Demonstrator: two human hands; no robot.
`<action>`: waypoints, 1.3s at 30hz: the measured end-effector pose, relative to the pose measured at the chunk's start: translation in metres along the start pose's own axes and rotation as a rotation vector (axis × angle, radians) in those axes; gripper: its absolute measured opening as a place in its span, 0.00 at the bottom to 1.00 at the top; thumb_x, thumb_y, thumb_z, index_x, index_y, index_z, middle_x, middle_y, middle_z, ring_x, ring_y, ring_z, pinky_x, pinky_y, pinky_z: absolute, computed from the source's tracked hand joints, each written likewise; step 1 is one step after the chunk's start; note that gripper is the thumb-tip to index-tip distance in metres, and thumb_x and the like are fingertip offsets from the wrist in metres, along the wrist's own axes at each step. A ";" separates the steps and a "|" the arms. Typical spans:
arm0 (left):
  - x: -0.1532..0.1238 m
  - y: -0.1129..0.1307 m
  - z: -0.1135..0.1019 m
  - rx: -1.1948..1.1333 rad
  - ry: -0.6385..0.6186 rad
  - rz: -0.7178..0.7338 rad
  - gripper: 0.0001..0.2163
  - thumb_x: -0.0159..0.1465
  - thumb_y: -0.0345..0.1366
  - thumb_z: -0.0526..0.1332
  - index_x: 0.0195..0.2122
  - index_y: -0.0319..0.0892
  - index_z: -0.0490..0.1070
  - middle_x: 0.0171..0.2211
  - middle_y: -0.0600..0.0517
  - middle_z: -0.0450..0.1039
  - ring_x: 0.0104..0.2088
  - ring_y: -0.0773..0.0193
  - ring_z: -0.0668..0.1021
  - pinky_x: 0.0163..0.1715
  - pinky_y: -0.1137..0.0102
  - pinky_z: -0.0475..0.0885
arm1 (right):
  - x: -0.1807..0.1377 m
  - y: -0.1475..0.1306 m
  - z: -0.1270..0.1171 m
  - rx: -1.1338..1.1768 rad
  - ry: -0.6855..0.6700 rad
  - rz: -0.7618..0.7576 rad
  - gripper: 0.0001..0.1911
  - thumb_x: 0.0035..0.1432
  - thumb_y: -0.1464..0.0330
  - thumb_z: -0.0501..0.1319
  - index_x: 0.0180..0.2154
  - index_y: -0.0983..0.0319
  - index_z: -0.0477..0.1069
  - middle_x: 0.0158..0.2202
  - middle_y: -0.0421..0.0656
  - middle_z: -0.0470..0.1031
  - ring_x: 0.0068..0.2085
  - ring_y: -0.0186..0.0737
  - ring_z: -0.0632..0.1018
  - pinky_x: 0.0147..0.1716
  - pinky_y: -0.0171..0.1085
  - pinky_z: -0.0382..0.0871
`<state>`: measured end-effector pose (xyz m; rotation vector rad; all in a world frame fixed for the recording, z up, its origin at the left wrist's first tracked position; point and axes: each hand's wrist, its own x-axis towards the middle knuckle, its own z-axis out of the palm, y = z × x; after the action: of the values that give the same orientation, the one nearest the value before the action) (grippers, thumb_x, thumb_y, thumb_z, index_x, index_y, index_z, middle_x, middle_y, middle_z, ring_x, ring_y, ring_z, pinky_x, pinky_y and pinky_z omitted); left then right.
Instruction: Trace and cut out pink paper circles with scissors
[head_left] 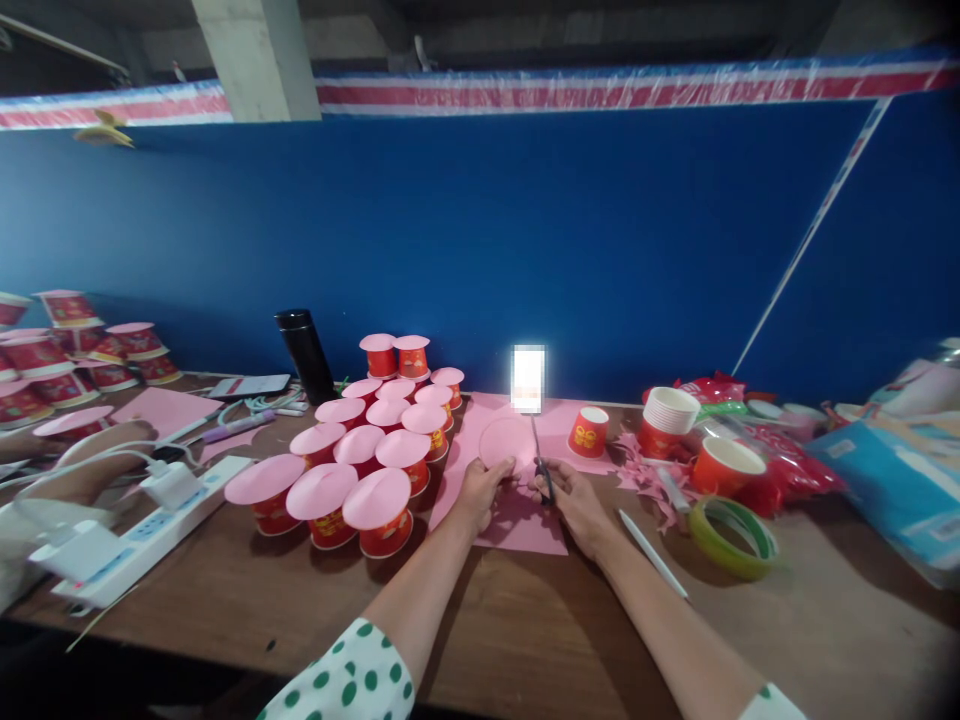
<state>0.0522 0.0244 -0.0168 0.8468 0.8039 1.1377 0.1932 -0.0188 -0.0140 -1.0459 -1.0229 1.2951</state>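
My left hand pinches the lower edge of a pink paper circle and holds it upright over a pink paper sheet on the wooden table. My right hand grips a pair of scissors whose blades point up along the right side of the circle. Both hands are closed. To their left stand several red paper cups capped with pink paper discs. A single red cup stands just behind the scissors.
A bright phone screen leans on the blue wall. A stack of white-rimmed cups, a green tape roll, a white pen and pink scraps lie right. A black bottle and power strip sit left.
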 end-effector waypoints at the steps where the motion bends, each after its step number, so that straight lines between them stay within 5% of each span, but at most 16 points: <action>1: 0.000 0.000 0.000 -0.011 -0.025 0.013 0.14 0.47 0.40 0.67 0.27 0.34 0.68 0.21 0.49 0.72 0.20 0.67 0.74 0.17 0.76 0.66 | 0.001 0.001 -0.001 0.016 0.012 -0.007 0.26 0.40 0.63 0.67 0.43 0.61 0.64 0.29 0.40 0.73 0.27 0.35 0.75 0.18 0.29 0.63; 9: -0.001 -0.003 0.002 0.020 -0.083 0.052 0.16 0.45 0.40 0.68 0.29 0.32 0.71 0.22 0.47 0.73 0.20 0.65 0.74 0.21 0.71 0.69 | 0.007 0.002 -0.004 0.127 0.122 -0.040 0.25 0.38 0.63 0.68 0.41 0.60 0.67 0.31 0.40 0.74 0.25 0.32 0.74 0.15 0.27 0.60; 39: 0.002 -0.013 -0.003 0.215 -0.077 0.100 0.14 0.48 0.42 0.65 0.28 0.33 0.72 0.21 0.48 0.72 0.19 0.69 0.71 0.18 0.76 0.62 | 0.003 -0.001 -0.001 0.020 0.060 -0.028 0.24 0.43 0.62 0.66 0.44 0.61 0.65 0.31 0.41 0.73 0.23 0.32 0.72 0.16 0.28 0.62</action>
<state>0.0555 0.0244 -0.0294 1.1137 0.8375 1.1117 0.1950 -0.0161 -0.0133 -1.0456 -0.9746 1.2419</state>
